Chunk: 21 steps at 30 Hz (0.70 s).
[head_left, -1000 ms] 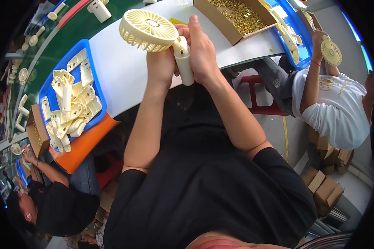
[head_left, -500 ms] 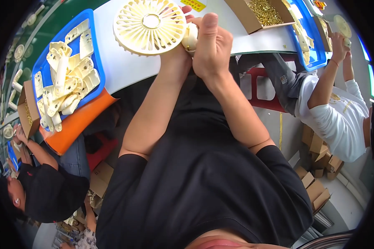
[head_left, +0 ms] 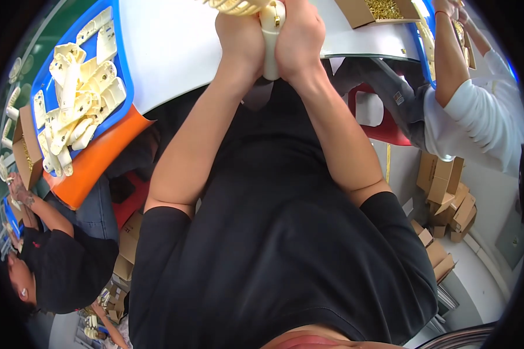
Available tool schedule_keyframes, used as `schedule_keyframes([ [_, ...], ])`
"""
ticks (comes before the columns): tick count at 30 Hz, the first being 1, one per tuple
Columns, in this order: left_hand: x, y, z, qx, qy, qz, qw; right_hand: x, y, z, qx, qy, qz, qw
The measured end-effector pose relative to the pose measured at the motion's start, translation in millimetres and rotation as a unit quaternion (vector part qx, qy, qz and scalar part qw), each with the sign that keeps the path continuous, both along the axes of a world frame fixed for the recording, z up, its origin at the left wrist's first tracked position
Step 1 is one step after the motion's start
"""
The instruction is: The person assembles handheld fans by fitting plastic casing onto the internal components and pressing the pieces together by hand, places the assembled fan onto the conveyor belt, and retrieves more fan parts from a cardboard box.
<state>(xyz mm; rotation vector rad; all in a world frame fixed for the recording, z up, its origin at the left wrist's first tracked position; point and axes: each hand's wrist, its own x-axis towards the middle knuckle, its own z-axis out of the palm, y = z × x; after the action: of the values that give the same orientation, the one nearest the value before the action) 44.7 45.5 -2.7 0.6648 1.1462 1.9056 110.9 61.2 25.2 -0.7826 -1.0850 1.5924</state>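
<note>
A cream handheld fan (head_left: 271, 52) is between my hands at the top edge of the view, its handle pointing down toward me. Its round slatted head is mostly cut off by the edge, upper left of the handle. My left hand (head_left: 240, 43) closes on the fan from the left, just under the head. From the right, my right hand (head_left: 300, 38) wraps the upper handle, where a small brass-coloured part shows. The fingertips of both hands are hidden or out of view.
A blue tray (head_left: 126, 87) heaped with cream plastic shells (head_left: 78, 87) stands left on the white table (head_left: 169, 52), above an orange sheet (head_left: 93, 168). Right are a carton (head_left: 355, 14) of brass screws and another blue tray. Co-workers sit both sides; cardboard boxes (head_left: 448, 186) lie on the floor.
The fan has turned from face-on to handle toward me and moved up the view. My right hand has gone from a raised thumb beside it to gripping it. The right co-worker's arms have shifted.
</note>
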Motion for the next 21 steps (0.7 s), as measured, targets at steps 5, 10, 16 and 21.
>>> schedule_keyframes([
  [5, -14.9, 2.6, -5.9, -0.082, 0.202, 0.037, 0.975, -11.7, 7.8, -14.0, 0.016, -0.048, -0.020, 0.998],
  [10, -19.7, 10.2, -14.7, -0.075, 0.153, 0.022, 0.985, -17.8, 12.1, -8.7, -0.019, -0.004, 0.017, 1.000],
  [16, -26.2, 3.0, 21.9, -0.114, -0.079, -0.069, 0.988, -8.3, 21.4, 33.0, -0.099, -0.071, 0.038, 0.992],
  [21, -14.5, -23.6, 41.8, 0.029, -0.008, -0.115, 0.993, 2.0, 32.9, 56.8, -0.103, -0.016, 0.019, 0.994],
])
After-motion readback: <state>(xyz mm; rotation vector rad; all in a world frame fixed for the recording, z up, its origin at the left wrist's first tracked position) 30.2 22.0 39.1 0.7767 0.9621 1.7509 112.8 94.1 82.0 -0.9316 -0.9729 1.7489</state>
